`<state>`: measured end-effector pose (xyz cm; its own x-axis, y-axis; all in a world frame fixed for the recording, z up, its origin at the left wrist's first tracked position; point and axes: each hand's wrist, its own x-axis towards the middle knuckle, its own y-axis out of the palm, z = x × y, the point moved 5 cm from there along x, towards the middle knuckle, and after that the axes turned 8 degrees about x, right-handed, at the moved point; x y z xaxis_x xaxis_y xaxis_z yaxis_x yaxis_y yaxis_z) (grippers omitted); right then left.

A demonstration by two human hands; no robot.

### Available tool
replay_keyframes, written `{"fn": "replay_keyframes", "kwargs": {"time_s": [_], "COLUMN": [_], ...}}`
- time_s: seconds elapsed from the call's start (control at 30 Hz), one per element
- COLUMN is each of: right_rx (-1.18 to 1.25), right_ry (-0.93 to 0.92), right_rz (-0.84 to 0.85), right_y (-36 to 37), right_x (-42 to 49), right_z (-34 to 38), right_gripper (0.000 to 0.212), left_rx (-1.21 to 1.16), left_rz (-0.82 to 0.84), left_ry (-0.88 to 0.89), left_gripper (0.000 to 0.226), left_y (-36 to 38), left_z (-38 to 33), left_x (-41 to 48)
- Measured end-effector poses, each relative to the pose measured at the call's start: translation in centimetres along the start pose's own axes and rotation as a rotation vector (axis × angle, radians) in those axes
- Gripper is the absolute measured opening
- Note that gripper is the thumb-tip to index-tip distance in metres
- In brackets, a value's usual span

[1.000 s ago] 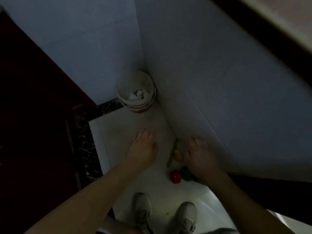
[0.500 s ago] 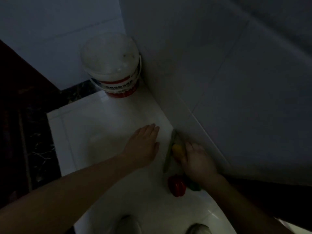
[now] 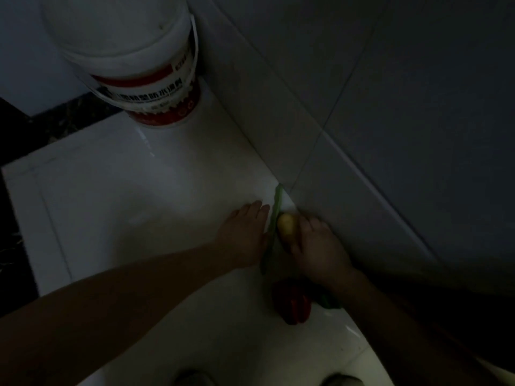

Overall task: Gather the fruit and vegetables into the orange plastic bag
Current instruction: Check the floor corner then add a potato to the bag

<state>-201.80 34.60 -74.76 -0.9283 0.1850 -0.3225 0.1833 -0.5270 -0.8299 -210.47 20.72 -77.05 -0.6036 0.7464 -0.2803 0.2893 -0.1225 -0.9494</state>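
White tile floor meets a grey tiled wall, and a white bucket with a red band stands in the corner. Well away from the bucket, along the foot of the wall, a long green vegetable lies on the floor. The left hand lies on the bucket's side of it, fingers straight and pressed together. The right hand curls its fingers round a small yellow fruit that touches the vegetable. Farther from the bucket lie a red pepper and, just beside it, a dark green piece too dim to identify.
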Motion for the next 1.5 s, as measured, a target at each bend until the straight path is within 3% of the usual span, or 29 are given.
{"fn": "replay_keyframes", "kwargs": {"time_s": [0.2,0.43,0.63,0.87,1.27,1.5], "right_rx": [-0.004,0.029,0.041,0.007,0.105,0.217], "right_ry": [0.022,0.055,0.078,0.057,-0.045,-0.105], "right_rz": [0.007,0.018,0.007,-0.021,-0.113,-0.137], "right_y": [1.2,2.4,2.6,2.0,-2.8,-8.4], "right_x": [0.5,1.0,1.1,1.2,0.7,-1.7], "right_z": [-0.3,-0.9,-1.1,-0.6,5.3,12.1], "right_gripper": [0.069,0.073,0.071,0.070,0.067,0.062], "left_rx": [-0.009,-0.317,-0.469,-0.452,-0.440,-0.322], "left_rz": [0.038,0.097,0.112,0.097,-0.152,-0.262], "left_ry": [-0.016,-0.139,-0.118,-0.173,-0.341,-0.290], "left_gripper": [0.064,0.053,0.047,0.049,0.050,0.049], "left_y": [2.5,4.4,5.1,4.7,-2.4,-11.8], "left_z": [-0.7,-0.9,-1.2,-0.5,3.7,4.6], "left_x": [0.6,0.8,0.7,0.4,-3.7,-8.1]}}
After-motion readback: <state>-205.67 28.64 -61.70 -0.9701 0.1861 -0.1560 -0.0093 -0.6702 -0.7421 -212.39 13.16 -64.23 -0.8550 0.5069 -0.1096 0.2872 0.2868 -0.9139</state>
